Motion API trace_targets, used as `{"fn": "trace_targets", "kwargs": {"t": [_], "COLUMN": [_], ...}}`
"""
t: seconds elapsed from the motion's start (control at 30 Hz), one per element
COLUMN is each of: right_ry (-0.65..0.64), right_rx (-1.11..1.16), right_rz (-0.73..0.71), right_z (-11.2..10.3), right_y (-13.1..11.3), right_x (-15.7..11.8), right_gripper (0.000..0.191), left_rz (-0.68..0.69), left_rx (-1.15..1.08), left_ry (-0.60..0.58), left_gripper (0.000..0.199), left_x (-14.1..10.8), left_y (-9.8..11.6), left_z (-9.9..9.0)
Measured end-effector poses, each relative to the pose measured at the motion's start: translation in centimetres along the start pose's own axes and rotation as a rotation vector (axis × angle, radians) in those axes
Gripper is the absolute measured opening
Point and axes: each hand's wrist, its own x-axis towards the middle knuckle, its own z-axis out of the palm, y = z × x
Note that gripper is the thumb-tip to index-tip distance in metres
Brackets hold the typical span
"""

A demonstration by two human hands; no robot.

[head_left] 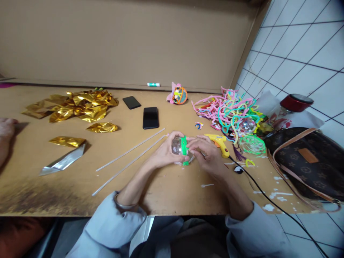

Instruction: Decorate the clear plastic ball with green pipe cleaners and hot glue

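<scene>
At the far left edge, another person's hand (5,133) is resting on the brown worktop (161,186). Beside it, a heap of gold foil sheets (77,104) is lying crumpled, with a single gold piece (67,141) and a silver foil strip (63,162) lying nearer the front. Two thin clear sticks (129,157) are lying slantwise across the middle, and two dark phones (150,117) are lying flat behind them. At the centre, the left hand (168,152) is cupping a clear ball (178,147) against the worktop, fingers curled round its left side, while the right hand (205,152) is gripping the ball's right side, fingertips pressing on the green fuzzy wire (184,148) that is wrapping round it. Just right of the hands, a yellow glue gun (221,143) is lying with its black cord (268,200) trailing off the front edge. Behind it, a pile of coloured fuzzy wires (231,109) is sprawling, and a brown handbag (309,161) is sitting at the right end.
</scene>
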Motion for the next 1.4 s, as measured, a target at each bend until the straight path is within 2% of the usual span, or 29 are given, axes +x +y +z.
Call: {"fn": "trace_targets", "kwargs": {"t": [0.33, 0.7, 0.93, 1.4], "right_ry": [-0.005, 0.006, 0.002, 0.018], "right_rx": [0.014, -0.004, -0.008, 0.004], "right_rz": [-0.018, -0.041, -0.060, -0.075], "right_z": [-0.09, -0.10, -0.22, -0.11], "right_y": [0.09, 0.00, -0.19, -0.05], "right_x": [0.09, 0.13, 0.25, 0.23], "right_gripper": [0.013, 0.013, 0.013, 0.012], "left_rz": [0.004, -0.015, -0.017, 0.059], "left_rx": [-0.019, 0.005, -0.006, 0.024], "left_ry": [-0.002, -0.001, -0.010, 0.019], "left_gripper": [0.068, 0.081, 0.069, 0.063], "left_x": [-0.05, 0.10, 0.09, 0.07], "left_y": [0.20, 0.06, 0.58, -0.10], "left_z": [0.09, 0.07, 0.12, 0.08]}}
